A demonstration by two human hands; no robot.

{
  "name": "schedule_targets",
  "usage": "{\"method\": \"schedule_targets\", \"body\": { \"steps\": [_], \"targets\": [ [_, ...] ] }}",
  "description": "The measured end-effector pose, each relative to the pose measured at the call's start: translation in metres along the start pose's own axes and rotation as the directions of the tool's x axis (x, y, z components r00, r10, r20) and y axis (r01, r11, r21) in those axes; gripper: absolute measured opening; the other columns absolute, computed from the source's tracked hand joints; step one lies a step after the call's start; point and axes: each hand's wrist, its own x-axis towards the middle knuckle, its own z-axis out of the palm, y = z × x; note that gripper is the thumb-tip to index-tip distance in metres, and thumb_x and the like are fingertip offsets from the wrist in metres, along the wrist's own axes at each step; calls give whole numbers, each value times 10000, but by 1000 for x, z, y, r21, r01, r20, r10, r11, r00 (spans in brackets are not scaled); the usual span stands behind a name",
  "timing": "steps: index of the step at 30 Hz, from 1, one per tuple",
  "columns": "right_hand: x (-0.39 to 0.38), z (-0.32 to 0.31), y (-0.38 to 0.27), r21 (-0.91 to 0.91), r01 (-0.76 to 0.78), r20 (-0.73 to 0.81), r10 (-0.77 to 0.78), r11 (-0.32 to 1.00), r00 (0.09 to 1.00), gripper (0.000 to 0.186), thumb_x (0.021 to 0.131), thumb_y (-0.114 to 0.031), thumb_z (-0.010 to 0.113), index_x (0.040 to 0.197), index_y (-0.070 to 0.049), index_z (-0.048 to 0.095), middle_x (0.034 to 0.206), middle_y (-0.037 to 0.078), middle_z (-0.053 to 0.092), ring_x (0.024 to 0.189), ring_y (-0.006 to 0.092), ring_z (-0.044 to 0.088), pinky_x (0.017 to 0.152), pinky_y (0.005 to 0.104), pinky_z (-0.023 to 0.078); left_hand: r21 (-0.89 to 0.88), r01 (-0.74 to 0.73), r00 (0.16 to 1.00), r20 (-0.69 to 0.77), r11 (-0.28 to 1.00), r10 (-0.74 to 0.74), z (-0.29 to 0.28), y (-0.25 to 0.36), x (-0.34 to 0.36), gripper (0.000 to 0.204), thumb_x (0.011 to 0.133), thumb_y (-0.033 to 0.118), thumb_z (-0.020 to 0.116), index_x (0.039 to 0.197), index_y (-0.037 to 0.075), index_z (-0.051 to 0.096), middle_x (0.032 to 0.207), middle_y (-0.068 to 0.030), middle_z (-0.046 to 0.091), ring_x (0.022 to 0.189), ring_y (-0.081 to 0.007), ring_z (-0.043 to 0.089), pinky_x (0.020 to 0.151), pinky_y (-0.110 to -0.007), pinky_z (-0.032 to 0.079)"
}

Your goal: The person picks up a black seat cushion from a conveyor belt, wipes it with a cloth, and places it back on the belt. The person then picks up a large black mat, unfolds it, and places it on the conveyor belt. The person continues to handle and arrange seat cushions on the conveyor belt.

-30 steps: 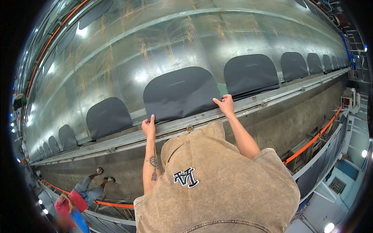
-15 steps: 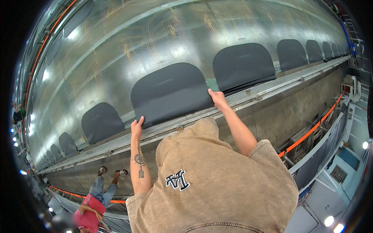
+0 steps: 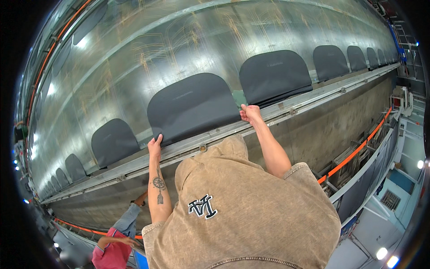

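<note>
A dark grey, round-topped flexible sheet [image 3: 192, 103] lies against the large shiny metal surface in front of me, its lower edge near a metal rail [image 3: 273, 111]. My left hand [image 3: 154, 146] pinches its lower left corner, thumb on the front face and fingers out of sight. Beside the lower right corner, my right hand [image 3: 251, 114] is closed with its fingers curled; whether anything is between them is hidden. To the right is a matching sheet [image 3: 275, 74] with a folded lower edge. A green patch [image 3: 239, 97] shows between these two sheets.
More dark sheets [image 3: 114, 141] line the rail on both sides. The curved metal surface [image 3: 134, 67] rises beyond them. Below runs a grey-brown walkway [image 3: 322, 121] with an orange rail [image 3: 354, 158]. At lower left is a person in a red shirt [image 3: 112, 251].
The fingers of my right hand now show curled beside the sheet's corner, where before the thumb lay on it. My left hand keeps its pinch. The person at lower left has shifted posture.
</note>
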Motion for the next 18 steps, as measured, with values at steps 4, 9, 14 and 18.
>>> {"method": "schedule_targets", "body": {
  "steps": [4,9,14,18],
  "targets": [
    [-7,-10,-5,-115,139,66,-132,984,989,256,957,-221,660,786,-35,619,597,1,556,477,78,443,433,271,355,46,-1,1000,-10,999,1,-2,-3,4,240,958,221,716,1071,9,729,1017,-1,724,874,-80,620,799,-247,470],
    [-101,8,-63,208,221,266,-273,953,925,255,938,-145,676,715,-56,589,622,-30,540,485,61,418,442,256,321,25,-54,998,-36,998,54,0,-10,6,270,942,214,734,1085,-14,718,999,-10,730,874,-81,623,799,-250,479],
    [-228,-6,-125,49,824,263,-803,565,535,82,923,-80,658,888,-6,657,761,-13,596,617,50,467,559,252,383,169,-118,980,-137,979,142,0,-16,5,322,925,221,753,1087,-52,698,983,-23,734,864,-84,630,788,-259,494],
    [-264,-28,-151,87,942,177,-935,325,306,152,929,-76,619,1026,15,692,867,26,664,735,98,562,679,279,474,273,-125,947,-254,954,197,9,-15,-1,391,887,235,781,1125,-57,676,957,-59,732,832,-121,634,784,-275,502]
  ]
}}
